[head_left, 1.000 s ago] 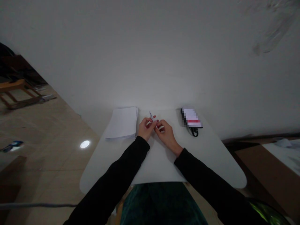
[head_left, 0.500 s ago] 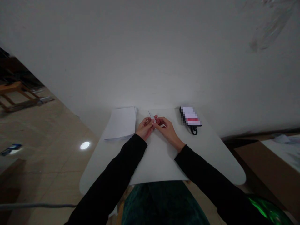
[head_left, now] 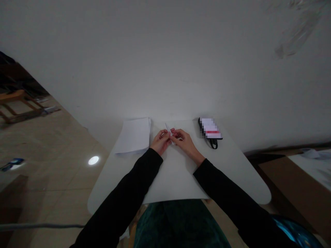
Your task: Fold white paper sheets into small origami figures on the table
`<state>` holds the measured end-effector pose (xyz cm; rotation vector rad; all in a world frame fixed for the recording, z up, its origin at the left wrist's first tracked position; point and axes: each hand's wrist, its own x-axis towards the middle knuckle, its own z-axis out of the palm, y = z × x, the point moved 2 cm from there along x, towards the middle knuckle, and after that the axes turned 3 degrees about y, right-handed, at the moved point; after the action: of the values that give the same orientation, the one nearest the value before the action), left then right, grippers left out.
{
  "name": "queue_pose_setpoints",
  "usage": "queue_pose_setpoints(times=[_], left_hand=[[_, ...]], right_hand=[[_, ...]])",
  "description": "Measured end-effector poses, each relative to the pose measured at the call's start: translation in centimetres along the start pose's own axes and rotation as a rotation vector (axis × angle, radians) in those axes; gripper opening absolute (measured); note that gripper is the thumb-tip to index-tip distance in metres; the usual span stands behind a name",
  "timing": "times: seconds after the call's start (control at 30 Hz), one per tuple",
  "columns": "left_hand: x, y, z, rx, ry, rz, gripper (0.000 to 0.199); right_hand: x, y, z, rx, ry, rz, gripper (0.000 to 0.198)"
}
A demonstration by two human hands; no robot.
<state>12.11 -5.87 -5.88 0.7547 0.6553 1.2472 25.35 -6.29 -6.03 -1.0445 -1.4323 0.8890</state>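
Note:
Between my two hands, above the middle of the white table (head_left: 176,182), is a small folded piece of white paper (head_left: 167,127) with a thin pointed end sticking up and away from me. My left hand (head_left: 160,142) pinches it from the left, thumb on top. From the right, my right hand (head_left: 184,140) grips it with thumb and fingertips. The fingers of both hands meet at the paper and hide most of its middle. A stack of white paper sheets (head_left: 133,135) lies just left of my left hand.
A phone (head_left: 212,128) with a black strap (head_left: 213,143) lies at the table's back right. The wall (head_left: 170,62) rises behind the table. To the right stands a brown box (head_left: 294,186); a wooden stool (head_left: 19,98) is far left on the tiled floor.
Both hands and the paper have shifted very slightly to the right. The hold looks the same. The paper stack and phone have stayed in place.

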Motion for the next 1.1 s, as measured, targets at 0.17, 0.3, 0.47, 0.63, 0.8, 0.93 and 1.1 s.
queue_pose_setpoints(times=[0.17, 0.3, 0.47, 0.63, 0.8, 0.93, 1.1], left_hand=[[-0.07, -0.09, -0.04, 0.08, 0.011, 0.025, 0.038], [-0.01, -0.17, -0.05, 0.114, 0.014, 0.059, 0.039], [0.29, -0.22, -0.26, 0.139, 0.03, 0.09, 0.043], [0.52, -0.22, -0.6, 0.159, 0.056, 0.087, 0.045], [0.6, -0.28, -0.7, 0.182, 0.042, 0.08, 0.048], [0.61, -0.28, -0.62, 0.216, 0.028, 0.074, 0.046], [0.71, -0.29, -0.73, 0.215, 0.015, 0.068, 0.043]], right_hand=[[0.05, 0.35, 0.02, 0.013, -0.042, -0.001, 0.03], [0.05, 0.42, 0.03, 0.025, -0.034, 0.003, 0.031], [0.11, 0.43, 0.01, 0.028, -0.029, 0.018, 0.032], [0.21, 0.37, -0.06, 0.058, -0.019, 0.033, 0.032], [0.14, 0.17, -0.2, 0.014, 0.057, 0.022, 0.027], [0.19, 0.23, -0.32, 0.059, 0.086, 0.051, 0.024], [0.41, 0.48, -0.47, 0.141, 0.096, 0.079, 0.021]])
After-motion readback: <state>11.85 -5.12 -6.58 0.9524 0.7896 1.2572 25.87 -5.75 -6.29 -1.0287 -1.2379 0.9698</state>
